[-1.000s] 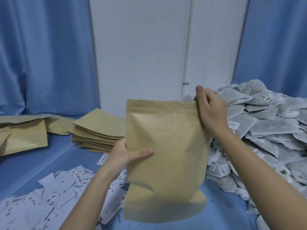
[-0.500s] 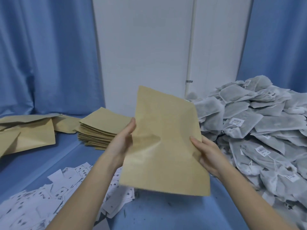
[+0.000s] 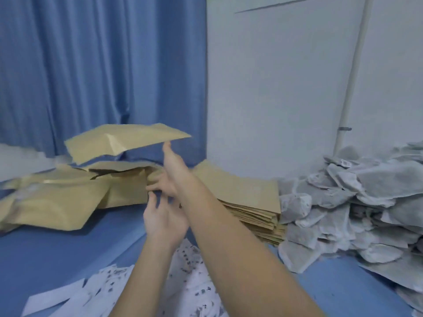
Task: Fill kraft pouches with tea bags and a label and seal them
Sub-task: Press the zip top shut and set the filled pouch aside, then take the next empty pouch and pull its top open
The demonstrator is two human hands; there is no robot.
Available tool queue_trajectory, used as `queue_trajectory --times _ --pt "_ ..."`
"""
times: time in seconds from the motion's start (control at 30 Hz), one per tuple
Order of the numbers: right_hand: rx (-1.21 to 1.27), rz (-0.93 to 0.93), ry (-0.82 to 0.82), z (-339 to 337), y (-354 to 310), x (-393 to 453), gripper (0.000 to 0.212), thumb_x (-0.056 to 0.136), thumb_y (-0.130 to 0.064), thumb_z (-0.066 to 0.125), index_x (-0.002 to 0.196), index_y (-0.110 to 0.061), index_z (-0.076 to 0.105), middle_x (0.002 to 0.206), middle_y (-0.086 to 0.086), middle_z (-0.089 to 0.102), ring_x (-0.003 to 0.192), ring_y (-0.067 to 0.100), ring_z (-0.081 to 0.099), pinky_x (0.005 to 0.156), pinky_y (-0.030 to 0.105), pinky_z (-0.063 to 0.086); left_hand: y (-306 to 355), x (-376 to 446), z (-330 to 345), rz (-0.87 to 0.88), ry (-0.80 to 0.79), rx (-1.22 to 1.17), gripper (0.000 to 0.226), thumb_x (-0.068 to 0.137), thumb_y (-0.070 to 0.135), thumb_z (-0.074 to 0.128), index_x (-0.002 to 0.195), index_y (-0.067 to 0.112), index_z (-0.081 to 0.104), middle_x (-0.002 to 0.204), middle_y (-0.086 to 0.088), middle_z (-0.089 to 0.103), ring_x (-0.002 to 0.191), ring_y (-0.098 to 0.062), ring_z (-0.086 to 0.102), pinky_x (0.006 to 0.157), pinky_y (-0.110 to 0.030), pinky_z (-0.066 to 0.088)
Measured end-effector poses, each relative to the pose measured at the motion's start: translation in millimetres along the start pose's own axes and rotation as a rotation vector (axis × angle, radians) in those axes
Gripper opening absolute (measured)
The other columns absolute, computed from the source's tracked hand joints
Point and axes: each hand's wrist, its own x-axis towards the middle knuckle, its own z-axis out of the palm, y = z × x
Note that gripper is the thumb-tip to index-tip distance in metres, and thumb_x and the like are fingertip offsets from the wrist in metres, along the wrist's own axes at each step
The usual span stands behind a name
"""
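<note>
A filled kraft pouch (image 3: 128,140) hangs nearly flat in the air over the pile of filled pouches (image 3: 57,200) at the left. My right hand (image 3: 170,172) reaches out beneath its right edge, fingers spread; one fingertip is just at that edge and nothing is gripped. My left hand (image 3: 163,221) is lower and nearer to me, fingers apart and holding nothing. A stack of flat empty pouches (image 3: 249,202) lies right of my hands. Tea bags (image 3: 366,202) are heaped at the right. Paper labels (image 3: 128,291) are scattered at the bottom.
The work surface is blue (image 3: 45,255). A blue curtain (image 3: 91,65) hangs behind the pouch pile, and a white wall (image 3: 274,88) with a thin pipe (image 3: 352,76) stands behind the empty stack.
Both hands held the pouch upright, then tilted it. Now it has left my hands and is over the left pile, and my view has turned left.
</note>
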Motion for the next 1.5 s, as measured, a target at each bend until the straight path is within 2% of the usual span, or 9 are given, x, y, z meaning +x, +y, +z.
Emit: queue_trajectory --times 0.2,0.4,0.6,0.77,0.87,1.07,1.23,1.33,1.5 --pt "-0.179 0.012 0.094 -28.1 37.8 36.9 0.03 0.091 -0.05 0.045 0.093 -0.02 0.049 0.082 0.003 0.051 0.071 0.016 0.057 0.053 0.022 0.04 4.9 26.7 -14.1 -0.081 0.128 0.138 0.042 0.102 0.04 0.03 0.075 0.019 0.054 0.06 0.002 0.064 0.049 -0.015 0.063 0.045 -0.023 0.051" --pt "-1.221 -0.377 0.421 -128.0 58.9 64.0 0.049 0.091 -0.036 0.05 0.129 -0.006 0.045 0.13 0.01 0.051 0.122 0.028 0.046 0.096 0.029 0.037 -26.4 49.1 -19.0 -0.191 0.207 0.268 0.046 0.1 0.033 0.043 0.142 0.017 0.034 0.141 -0.012 0.045 0.112 -0.043 0.055 0.089 -0.049 0.047" --pt "-1.835 -0.074 0.459 -213.6 72.4 66.7 0.09 0.085 -0.069 0.036 0.148 -0.01 0.01 0.152 0.007 0.024 0.139 0.024 0.02 0.113 0.044 0.013 -44.1 61.4 -29.8 -0.236 0.255 0.32 0.051 0.099 0.025 0.048 0.146 0.016 0.03 0.145 -0.015 0.041 0.119 -0.046 0.05 0.095 -0.05 0.045" --pt "-2.0 -0.659 0.72 -216.4 89.8 38.3 0.042 0.076 -0.048 0.07 0.104 -0.018 0.065 0.074 0.003 0.067 0.07 0.022 0.064 0.065 0.028 0.05 -58.3 59.5 -28.0 -0.273 0.269 0.415 0.048 0.092 0.024 0.059 0.135 0.011 0.043 0.137 -0.017 0.047 0.115 -0.043 0.053 0.098 -0.045 0.045" --pt "-1.864 -1.06 0.805 -209.6 106.2 21.1 0.025 0.064 -0.027 0.081 0.087 -0.019 0.074 0.053 0.0 0.058 0.047 0.02 0.057 0.049 0.026 0.05 -66.3 54.1 -20.7 -0.283 0.162 0.482 0.044 0.083 0.03 0.068 0.122 0.013 0.056 0.117 -0.014 0.061 0.108 -0.034 0.055 0.092 -0.04 0.048" --pt "-1.678 -1.227 0.684 -172.8 116.1 -20.6 0.026 0.081 -0.018 0.051 0.092 -0.013 0.074 0.063 -0.002 0.06 0.052 0.016 0.056 0.049 0.025 0.049 -71.9 34.5 0.7 -0.129 0.192 0.64 0.027 0.096 0.03 0.055 0.076 0.011 0.054 0.049 0.0 0.049 0.041 -0.018 0.051 0.042 -0.021 0.035" --pt "-1.334 -0.795 0.133 -154.0 86.3 -61.9 0.052 0.084 -0.008 0.048 0.135 -0.015 0.047 0.12 0.003 0.059 0.107 0.019 0.052 0.093 0.024 0.041 -62.0 9.1 21.6 0.123 0.205 0.836 0.028 0.102 0.025 0.041 0.11 0.004 0.057 0.097 -0.004 0.069 0.084 -0.015 0.066 0.068 -0.025 0.051" --pt "-0.928 -0.686 0.13 -142.9 60.0 -84.8 0.046 0.088 -0.012 0.05 0.133 -0.022 0.05 0.128 -0.003 0.057 0.11 0.008 0.054 0.1 0.014 0.037 -54.8 -8.4 34.6 0.413 0.151 1.171 0.034 0.102 0.023 0.038 0.13 0.008 0.052 0.122 -0.007 0.06 0.106 -0.02 0.055 0.088 -0.025 0.041" --pt "-0.008 -0.588 0.074 -135.7 9.9 -131.9 0.039 0.089 -0.049 0.047 0.102 -0.018 0.067 0.095 0.001 0.072 0.085 0.013 0.068 0.073 0.031 0.057 -47.7 -42.1 46.1 0.762 -0.184 1.628 0.078 0.086 -0.012 0.042 0.144 0.04 0.033 0.143 0.003 0.048 0.122 -0.019 0.05 0.091 -0.019 0.036"
